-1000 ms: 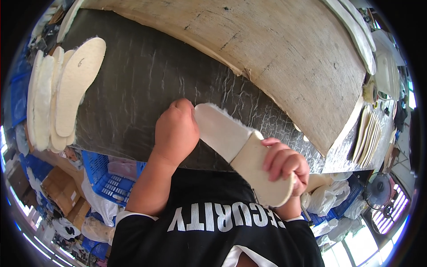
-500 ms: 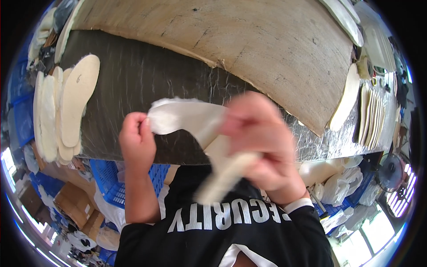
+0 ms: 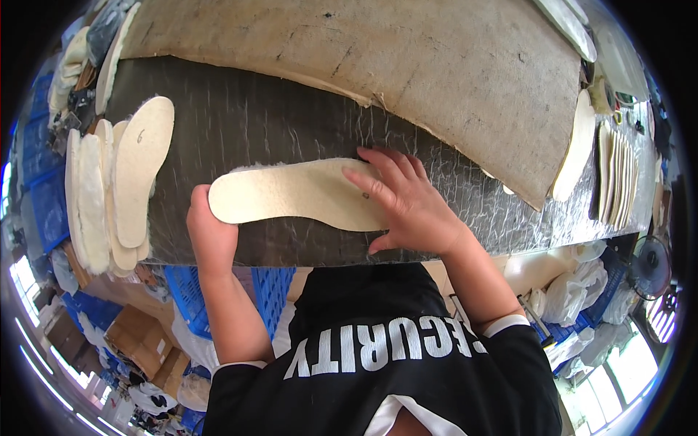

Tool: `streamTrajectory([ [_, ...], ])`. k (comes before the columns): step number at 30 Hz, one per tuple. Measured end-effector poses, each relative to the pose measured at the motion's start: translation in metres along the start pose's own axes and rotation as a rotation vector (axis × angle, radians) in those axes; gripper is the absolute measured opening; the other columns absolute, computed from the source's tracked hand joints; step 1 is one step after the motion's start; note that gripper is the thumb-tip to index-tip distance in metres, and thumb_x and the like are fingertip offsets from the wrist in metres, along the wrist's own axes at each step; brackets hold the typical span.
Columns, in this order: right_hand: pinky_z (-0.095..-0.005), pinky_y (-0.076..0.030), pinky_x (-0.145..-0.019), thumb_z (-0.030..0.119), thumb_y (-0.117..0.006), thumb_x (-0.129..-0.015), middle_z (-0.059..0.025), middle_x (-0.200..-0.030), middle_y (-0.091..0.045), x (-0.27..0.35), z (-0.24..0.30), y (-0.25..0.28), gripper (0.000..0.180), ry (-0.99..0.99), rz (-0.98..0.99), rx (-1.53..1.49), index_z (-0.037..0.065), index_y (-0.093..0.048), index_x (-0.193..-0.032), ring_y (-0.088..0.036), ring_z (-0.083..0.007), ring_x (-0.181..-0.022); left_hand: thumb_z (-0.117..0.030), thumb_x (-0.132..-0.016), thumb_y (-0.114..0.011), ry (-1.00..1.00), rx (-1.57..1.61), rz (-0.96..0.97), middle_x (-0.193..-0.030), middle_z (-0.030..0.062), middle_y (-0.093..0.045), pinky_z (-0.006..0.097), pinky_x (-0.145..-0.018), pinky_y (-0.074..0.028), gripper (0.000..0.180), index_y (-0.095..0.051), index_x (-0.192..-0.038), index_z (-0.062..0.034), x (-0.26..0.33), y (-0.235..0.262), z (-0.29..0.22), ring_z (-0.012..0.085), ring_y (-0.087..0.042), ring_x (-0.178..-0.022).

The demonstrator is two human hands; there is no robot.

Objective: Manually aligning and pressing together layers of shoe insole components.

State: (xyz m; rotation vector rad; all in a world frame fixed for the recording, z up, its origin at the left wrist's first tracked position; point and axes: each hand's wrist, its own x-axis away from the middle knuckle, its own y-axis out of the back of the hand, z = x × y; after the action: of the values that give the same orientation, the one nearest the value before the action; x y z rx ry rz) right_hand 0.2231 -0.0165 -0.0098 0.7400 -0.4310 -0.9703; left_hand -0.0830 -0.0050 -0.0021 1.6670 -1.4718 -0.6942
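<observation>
A cream insole with a fluffy white edge lies lengthwise in front of me on the dark tabletop, its felt side up. Closed fingers of my left hand grip its rounded left end. Over the right end, my right hand is open, fingers spread across the insole and thumb apart near its lower edge. That hand partly hides a small dark mark there. To the left, several insoles lean together in a pile, some showing fluffy white pile and the top one felt side up.
A large brown sheet covers the far part of the dark table. At the right stands a row of insoles, with a single pale insole beside it. Below the table edge are a blue basket and a fan.
The insole was bent between my hands with its white side partly showing; now it lies flat, felt side up. My right hand has stopped its blurred motion and spread its fingers.
</observation>
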Motion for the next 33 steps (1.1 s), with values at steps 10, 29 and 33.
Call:
streamTrajectory([
  [10,-0.0402,-0.045,-0.1,0.035,-0.085,-0.066,-0.0163,-0.126,-0.056,0.022,-0.032,0.01,0.076,-0.045,0.098,-0.576,0.005,-0.055,-0.129,-0.052,-0.0348,-0.118,0.0,-0.085,-0.061,0.019,-0.01,0.152,-0.083,0.015,-0.065,0.034,-0.072,-0.05,0.011,-0.057,-0.094,0.0037,-0.019,0.008,-0.002,0.0204,-0.063,-0.077],
  [29,-0.0318,-0.048,-0.088,0.04,-0.079,-0.079,-0.0119,-0.105,-0.067,0.106,-0.035,0.012,0.067,-0.345,0.169,-1.145,-0.005,-0.056,-0.124,-0.061,-0.0191,-0.097,0.006,-0.087,-0.045,0.302,0.848,0.659,-0.091,0.0102,-0.064,0.026,-0.066,-0.046,0.027,-0.066,-0.103,0.0082,0.005,0.045,-0.033,0.0125,-0.055,-0.073],
  [33,-0.029,-0.053,-0.071,0.015,-0.067,-0.089,-0.0084,-0.091,-0.069,0.119,-0.024,0.01,0.038,-0.444,0.132,-1.11,-0.002,-0.057,-0.122,-0.065,-0.0137,-0.076,0.004,-0.085,-0.051,0.093,0.723,0.692,-0.096,0.0107,-0.063,0.025,-0.069,-0.045,0.026,-0.062,-0.109,0.0082,0.008,0.038,-0.04,0.013,-0.054,-0.077],
])
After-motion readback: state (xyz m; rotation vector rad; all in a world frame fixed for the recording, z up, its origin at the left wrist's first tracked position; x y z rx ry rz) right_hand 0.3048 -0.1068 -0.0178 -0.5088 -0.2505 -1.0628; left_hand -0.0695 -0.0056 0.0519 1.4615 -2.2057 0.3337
